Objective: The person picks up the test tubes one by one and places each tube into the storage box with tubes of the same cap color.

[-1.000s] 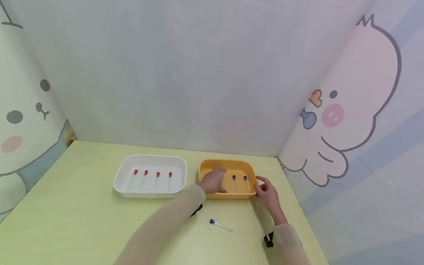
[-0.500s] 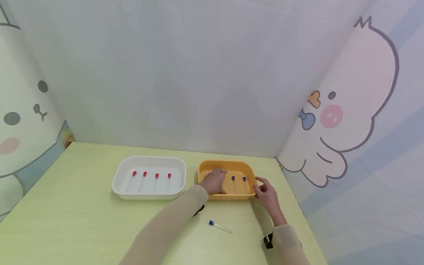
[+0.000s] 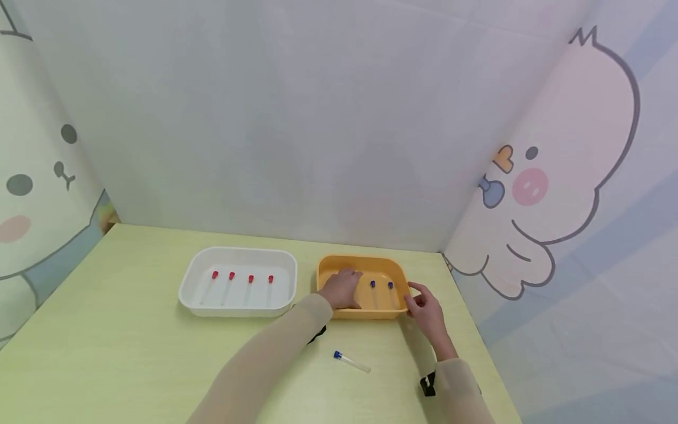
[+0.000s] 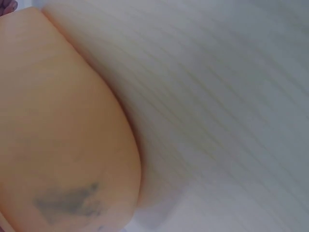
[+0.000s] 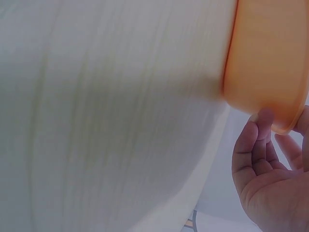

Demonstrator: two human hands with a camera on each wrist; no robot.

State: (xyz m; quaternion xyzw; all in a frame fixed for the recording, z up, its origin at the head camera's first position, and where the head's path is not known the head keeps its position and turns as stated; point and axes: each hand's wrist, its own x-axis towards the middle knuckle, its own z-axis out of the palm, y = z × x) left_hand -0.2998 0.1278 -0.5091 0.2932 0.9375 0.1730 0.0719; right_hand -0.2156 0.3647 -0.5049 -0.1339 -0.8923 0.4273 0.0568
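An orange tray stands on the table and holds blue-capped test tubes; two show to the right of my left hand. That hand reaches down into the tray's left part, back of the hand up, fingertips and anything under them hidden; I cannot tell whether it holds a tube. My right hand pinches the tray's right rim, its fingers against the outer wall in the right wrist view. The left wrist view shows mainly the tray's outer side. One blue-capped test tube lies on the table in front.
A white tray with several red-capped test tubes stands left of the orange one. The pale yellow table meets a pale curtain behind. Cartoon-printed curtains hang at both sides.
Both hands keep their places at the orange tray. The whole view shifts only slightly.
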